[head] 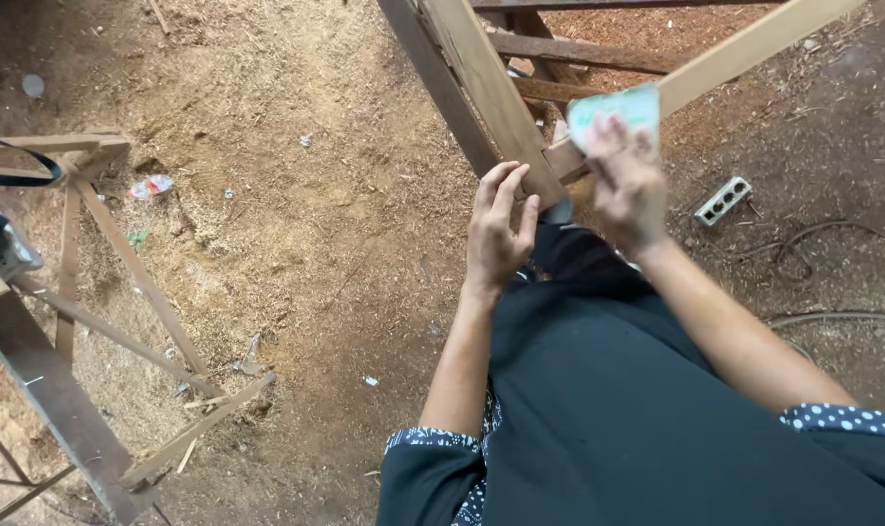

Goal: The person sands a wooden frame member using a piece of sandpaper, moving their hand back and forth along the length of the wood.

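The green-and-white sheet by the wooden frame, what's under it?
The sheet is pressed by the right hand against a pale wooden rail near its joint. The wood directly beneath is covered. The left hand steadies the frame leg.

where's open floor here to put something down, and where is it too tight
The widest free patch is the sawdust floor between the rough wooden trestle frame on the left and the left hand. It is crowded at the upper right: the right hand presses a pale green sheet on the brown wooden frame, with a white socket strip and cables beside.
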